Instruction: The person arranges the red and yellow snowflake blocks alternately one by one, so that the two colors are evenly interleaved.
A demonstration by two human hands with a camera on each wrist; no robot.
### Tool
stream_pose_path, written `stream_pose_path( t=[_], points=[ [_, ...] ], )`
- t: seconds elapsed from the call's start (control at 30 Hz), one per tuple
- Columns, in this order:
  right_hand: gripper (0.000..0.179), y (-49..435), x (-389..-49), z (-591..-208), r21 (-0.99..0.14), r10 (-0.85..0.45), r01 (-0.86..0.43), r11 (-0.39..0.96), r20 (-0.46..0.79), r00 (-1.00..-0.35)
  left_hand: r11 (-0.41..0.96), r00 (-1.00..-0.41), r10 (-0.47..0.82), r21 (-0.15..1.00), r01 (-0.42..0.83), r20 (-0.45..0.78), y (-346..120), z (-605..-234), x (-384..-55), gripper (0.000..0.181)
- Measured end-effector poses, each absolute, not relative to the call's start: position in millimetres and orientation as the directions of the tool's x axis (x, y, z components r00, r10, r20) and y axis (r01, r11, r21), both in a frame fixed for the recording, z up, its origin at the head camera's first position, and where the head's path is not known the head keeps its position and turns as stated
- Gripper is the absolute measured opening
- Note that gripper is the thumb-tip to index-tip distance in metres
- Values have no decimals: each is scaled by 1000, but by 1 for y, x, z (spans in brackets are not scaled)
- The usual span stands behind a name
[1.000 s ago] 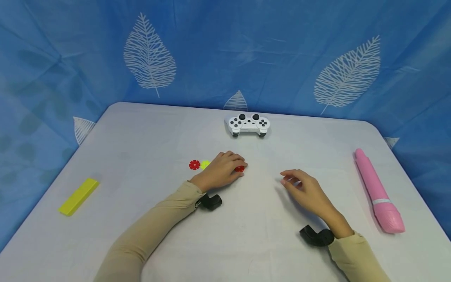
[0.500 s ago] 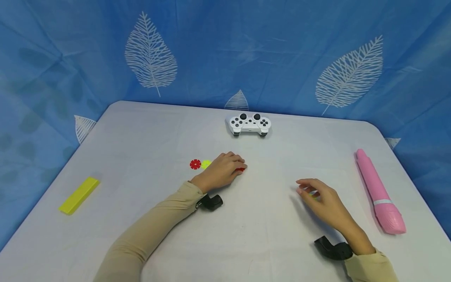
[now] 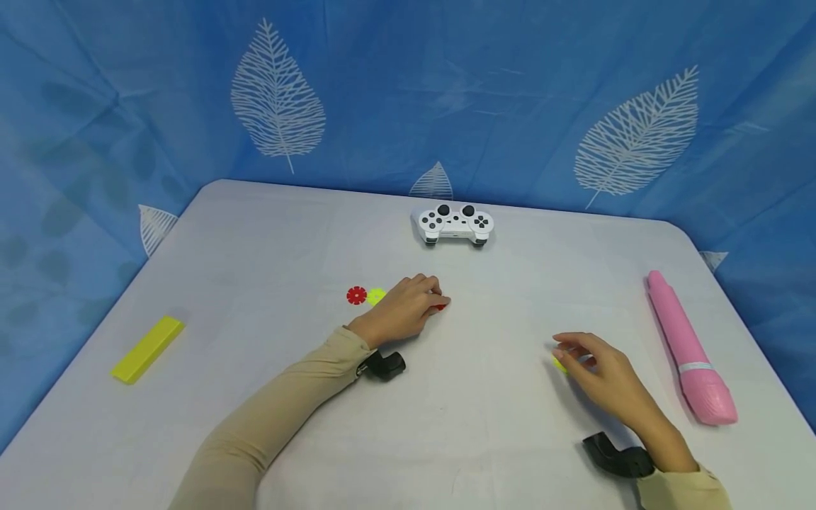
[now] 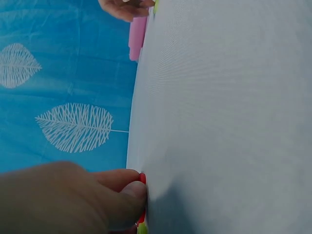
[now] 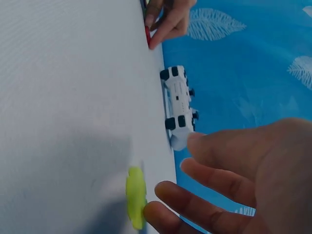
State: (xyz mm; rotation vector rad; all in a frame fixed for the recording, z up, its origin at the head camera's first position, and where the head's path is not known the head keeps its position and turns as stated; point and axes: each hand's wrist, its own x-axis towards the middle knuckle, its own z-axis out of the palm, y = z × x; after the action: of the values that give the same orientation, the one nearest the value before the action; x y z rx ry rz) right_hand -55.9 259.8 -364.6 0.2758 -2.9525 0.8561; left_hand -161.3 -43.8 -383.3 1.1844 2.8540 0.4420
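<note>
At the middle of the table my left hand (image 3: 403,306) pinches the edge of a red notched building disc (image 4: 142,179) between thumb and forefinger. Most of that disc is covered by the fingers. To the left of this hand lie another red notched disc (image 3: 356,295) and a yellow disc (image 3: 376,296), the yellow one partly hidden by the wrist. Further right, my right hand (image 3: 602,375) hovers low with loosely bent, spread fingers. Beside its fingertips is a yellow-green disc (image 5: 136,197), seen edge-on close to the tabletop; whether a fingertip touches it I cannot tell.
A white game controller (image 3: 455,225) lies at the table's back. On the right is a folded pink umbrella-like bundle (image 3: 691,347) with a pale band. A yellow block (image 3: 148,350) lies far left. Blue leaf-printed cloth (image 3: 446,92) hangs behind the white table (image 3: 484,439).
My right hand has moved right and toward me, and the yellow-green disc now shows beside its fingertips. My left hand stays in place, its forefinger and thumb now closer together on the red disc.
</note>
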Motion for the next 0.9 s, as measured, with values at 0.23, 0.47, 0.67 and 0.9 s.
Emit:
stream_pose_path(
  t=[0.23, 0.47, 0.67, 0.9],
  points=[
    [31, 273, -49, -362, -478, -163, -173, 861, 64, -985, 675, -713, 698, 270, 687, 69, -43, -384, -162, 30],
    [45, 283, -43, -357, -435, -153, -95, 895, -100, -983, 675, -716, 694, 276, 684, 79, -44, -385, -163, 30],
    [56, 288, -42, -359, -433, -162, -82, 897, -149, -975, 677, -720, 689, 283, 679, 77, -44, -385, -163, 30],
    [52, 278, -45, -368, -440, -138, -83, 894, -94, -986, 684, -725, 686, 282, 673, 68, -43, -384, -162, 30]
  ],
)
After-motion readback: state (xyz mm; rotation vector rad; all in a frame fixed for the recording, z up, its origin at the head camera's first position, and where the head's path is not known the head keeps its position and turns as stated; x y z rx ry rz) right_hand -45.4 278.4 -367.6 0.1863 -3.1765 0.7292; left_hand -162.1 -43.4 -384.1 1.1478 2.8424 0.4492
